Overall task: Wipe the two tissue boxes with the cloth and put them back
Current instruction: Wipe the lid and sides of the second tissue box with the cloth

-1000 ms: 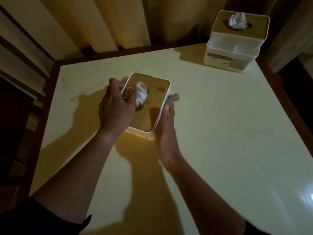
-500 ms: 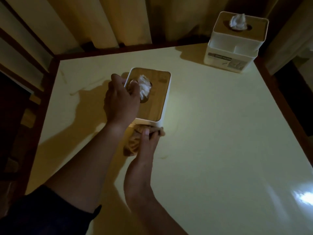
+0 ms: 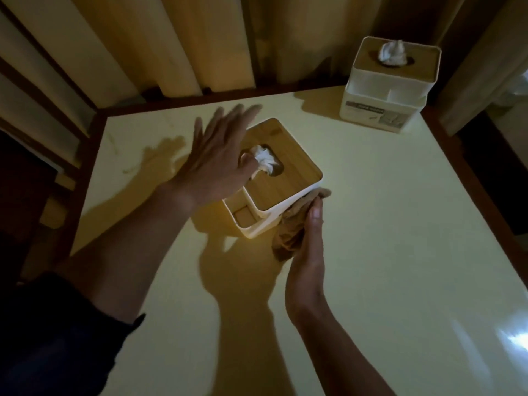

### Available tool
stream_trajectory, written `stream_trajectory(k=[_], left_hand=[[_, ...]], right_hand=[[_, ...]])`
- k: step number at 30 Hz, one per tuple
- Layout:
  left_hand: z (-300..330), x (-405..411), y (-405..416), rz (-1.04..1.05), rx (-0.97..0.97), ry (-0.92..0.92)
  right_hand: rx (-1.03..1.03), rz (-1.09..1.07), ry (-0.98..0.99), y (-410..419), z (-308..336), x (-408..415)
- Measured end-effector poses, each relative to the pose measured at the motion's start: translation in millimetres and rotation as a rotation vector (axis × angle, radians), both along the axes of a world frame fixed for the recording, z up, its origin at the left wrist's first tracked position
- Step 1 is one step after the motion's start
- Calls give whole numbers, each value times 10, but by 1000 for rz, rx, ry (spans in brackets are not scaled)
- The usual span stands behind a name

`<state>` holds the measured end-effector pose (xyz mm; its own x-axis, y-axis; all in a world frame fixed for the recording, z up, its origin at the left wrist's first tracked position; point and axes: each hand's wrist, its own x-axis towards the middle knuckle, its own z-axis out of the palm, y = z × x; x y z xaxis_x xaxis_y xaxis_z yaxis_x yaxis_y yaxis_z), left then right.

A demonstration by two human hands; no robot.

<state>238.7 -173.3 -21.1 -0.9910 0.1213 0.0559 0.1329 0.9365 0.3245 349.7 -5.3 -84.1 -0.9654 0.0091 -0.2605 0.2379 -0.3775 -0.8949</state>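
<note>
Surface [image 3: 371, 238], pale yellow with a dark wooden edge, glare at about four o'clock. Curtains [image 3: 183, 44] in long folds beyond the far edge, from ten to one o'clock.

Near tissue box [image 3: 285, 178] just above frame centre, turned corner-on: white walls, wooden lid, an oval slot with a white tissue [image 3: 264, 160] bunched up out of it, a small open side compartment at its seven o'clock corner. Standing on the surface, upright as far as can be told.

Left hand [image 3: 217, 158] at ten o'clock of the box, spread wide over the lid's left part, fingers fanned and slightly blurred, thumb beside the tissue; released, not gripping anything, contact with the lid unclear. Dark sleeve [image 3: 57, 338] at the frame's seven o'clock corner.

Right hand [image 3: 307, 247] at five o'clock of the box, fingers straight and together, pressing a brownish cloth [image 3: 288, 232] flat against the box's white side wall. Cloth crumpled between palm and wall, a fold showing past the fingertips at the box's right corner.

Second tissue box [image 3: 391, 90] at one o'clock, well apart, at the far right corner of the surface: same white body and wooden lid, tissue sticking up, grey label on the front wall.
</note>
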Motion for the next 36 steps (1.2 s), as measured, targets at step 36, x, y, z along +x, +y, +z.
stream_trajectory(k=[36], left_hand=[[-220,316,-42,98,85,2]], right_hand=[[241,199,156,106,-40,184]])
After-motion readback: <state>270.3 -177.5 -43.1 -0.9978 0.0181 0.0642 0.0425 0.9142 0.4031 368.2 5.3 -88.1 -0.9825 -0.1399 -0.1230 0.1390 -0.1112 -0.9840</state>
